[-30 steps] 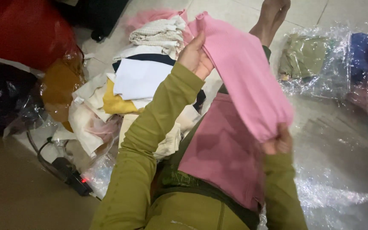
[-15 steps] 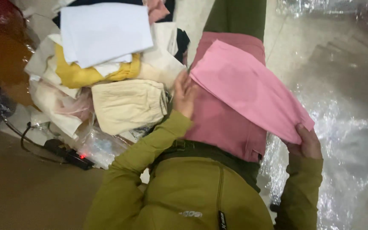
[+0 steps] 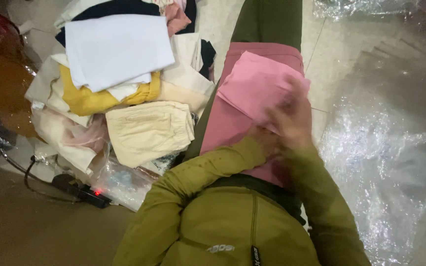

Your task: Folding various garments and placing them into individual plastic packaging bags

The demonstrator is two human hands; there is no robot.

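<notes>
Hands: your right hand is blurred and lies flat, fingers spread, on the light pink garment; your left hand sits just beside it at the garment's near edge, mostly hidden, so you cannot tell whether it grips or only presses.
Garment: light pink garment lies folded on your lap, on top of a darker pink cloth that covers your green-clad leg.
Risk: both pink pieces rest on a narrow, sloping thigh, so a push from your palm could slide the fold off toward the plastic sheet, and the layers could shift apart if you press unevenly.
Second risk: the heap of clothes stands just beside your left elbow; a wide swing of that sleeve could tip the cream piece down.
Third risk: a power strip with a red light lies near the heap's foot, its cable trailing where loose fabric could snag.
Surface: pale tiled floor, crinkled clear plastic to your right.
Room: dim, with bagged items at the left edge.
</notes>
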